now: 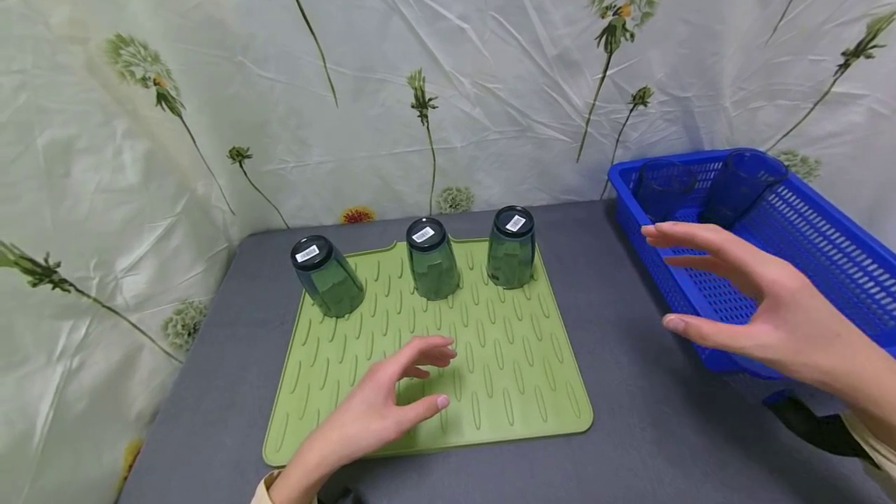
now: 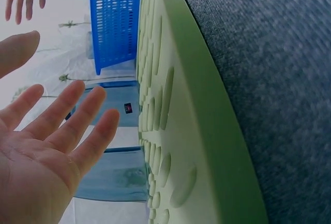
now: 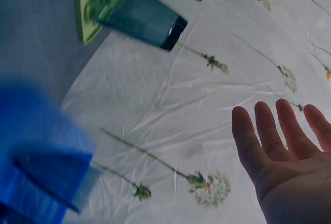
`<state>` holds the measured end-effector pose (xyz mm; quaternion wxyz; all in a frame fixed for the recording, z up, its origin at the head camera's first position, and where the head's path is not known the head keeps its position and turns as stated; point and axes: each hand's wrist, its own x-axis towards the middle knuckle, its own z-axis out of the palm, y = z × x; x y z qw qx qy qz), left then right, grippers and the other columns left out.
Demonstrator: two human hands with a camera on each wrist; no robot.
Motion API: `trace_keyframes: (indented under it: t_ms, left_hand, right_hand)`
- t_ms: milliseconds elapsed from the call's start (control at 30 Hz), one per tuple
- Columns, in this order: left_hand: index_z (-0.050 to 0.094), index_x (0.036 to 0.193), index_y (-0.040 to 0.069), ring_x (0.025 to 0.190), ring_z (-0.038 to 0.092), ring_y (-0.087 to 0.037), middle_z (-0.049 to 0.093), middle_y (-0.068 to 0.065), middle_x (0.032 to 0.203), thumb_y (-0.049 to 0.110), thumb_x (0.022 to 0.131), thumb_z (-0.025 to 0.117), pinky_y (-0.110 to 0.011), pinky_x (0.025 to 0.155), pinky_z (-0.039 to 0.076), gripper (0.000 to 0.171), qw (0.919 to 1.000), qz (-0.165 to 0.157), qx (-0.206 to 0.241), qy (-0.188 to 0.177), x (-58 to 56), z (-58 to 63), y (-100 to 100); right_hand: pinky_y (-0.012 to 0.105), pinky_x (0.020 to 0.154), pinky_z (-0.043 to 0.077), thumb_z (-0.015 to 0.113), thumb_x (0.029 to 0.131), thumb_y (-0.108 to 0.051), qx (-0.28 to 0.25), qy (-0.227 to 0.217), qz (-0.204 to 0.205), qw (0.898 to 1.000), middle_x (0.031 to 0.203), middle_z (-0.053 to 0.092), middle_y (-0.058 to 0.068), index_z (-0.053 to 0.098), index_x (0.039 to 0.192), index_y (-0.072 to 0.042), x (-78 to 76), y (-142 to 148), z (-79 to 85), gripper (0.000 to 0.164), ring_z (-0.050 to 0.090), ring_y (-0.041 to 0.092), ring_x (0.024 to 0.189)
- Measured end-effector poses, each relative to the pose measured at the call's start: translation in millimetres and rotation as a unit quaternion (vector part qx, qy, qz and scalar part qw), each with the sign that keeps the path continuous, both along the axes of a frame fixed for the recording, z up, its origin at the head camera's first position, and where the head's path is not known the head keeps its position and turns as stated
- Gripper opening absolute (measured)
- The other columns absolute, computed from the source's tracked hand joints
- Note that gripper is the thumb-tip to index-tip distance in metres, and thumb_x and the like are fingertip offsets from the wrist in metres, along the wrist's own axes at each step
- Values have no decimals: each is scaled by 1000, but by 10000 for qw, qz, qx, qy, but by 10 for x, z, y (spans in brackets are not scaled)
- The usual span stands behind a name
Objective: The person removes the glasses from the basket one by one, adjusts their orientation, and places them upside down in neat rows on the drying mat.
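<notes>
Three dark green drinking glasses stand upside down along the back of a green drying mat (image 1: 490,411): a left glass (image 1: 336,286), a middle glass (image 1: 435,271) and a right glass (image 1: 511,259). Over the mat's front half hovers my left hand (image 1: 381,403), its fingers relaxed and holding nothing. My right hand (image 1: 777,302) is raised at the near left side of a blue plastic basket (image 1: 840,247), fingers spread and apart from the glasses. Inside the basket's far end are two more glasses, one tall (image 1: 742,185) and one beside it (image 1: 661,189).
A dark grey tabletop (image 1: 616,442) lies under the mat and basket. Behind it hangs a pale flower-printed curtain (image 1: 490,138), close to the table's back edge. The basket's perforated wall rises at the right.
</notes>
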<state>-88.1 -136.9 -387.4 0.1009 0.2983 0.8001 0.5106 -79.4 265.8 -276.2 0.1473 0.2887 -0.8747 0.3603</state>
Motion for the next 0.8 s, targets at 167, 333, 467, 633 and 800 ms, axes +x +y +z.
trace_keyframes:
  t_ms: [167,333,467,633,800]
  left_hand:
    - [49,138,32,120,57,-18,60,0,130,12,90,73,-37,98,49,57,9999,-17,163,-11,13,24,-12]
    - [49,138,30,119,58,-20,61,-1,128,10,89,73,-37,97,49,58,9997,-56,257,-22,22,39,-18]
    - [47,139,29,119,58,-20,61,-2,129,11,90,73,-38,97,49,58,9995,-142,278,-71,24,24,2]
    - [47,139,29,118,58,-20,61,-3,129,10,89,74,-36,98,49,60,9995,-130,252,-110,19,7,17]
    - [46,140,26,117,59,-22,61,-6,129,9,89,73,-38,97,50,60,9988,-321,368,3,15,2,13]
  right_hand:
    - [8,92,42,81,66,19,-95,-238,-254,9993,141,50,7,44,147,-9,-156,176,124,93,52,8,122]
    - [9,91,43,74,73,21,-514,-588,-182,9968,143,48,7,42,148,-8,-408,382,160,87,48,10,126]
    - [10,90,43,72,75,21,-575,-793,-102,9951,144,47,7,41,148,-7,-588,549,181,84,49,9,125]
    - [5,88,39,77,80,7,-205,-1104,-374,9930,147,43,0,36,152,-19,-840,703,191,87,44,0,124]
    - [4,90,35,78,82,0,25,-1251,-499,9909,148,42,2,34,153,-21,-1068,820,135,86,41,1,126]
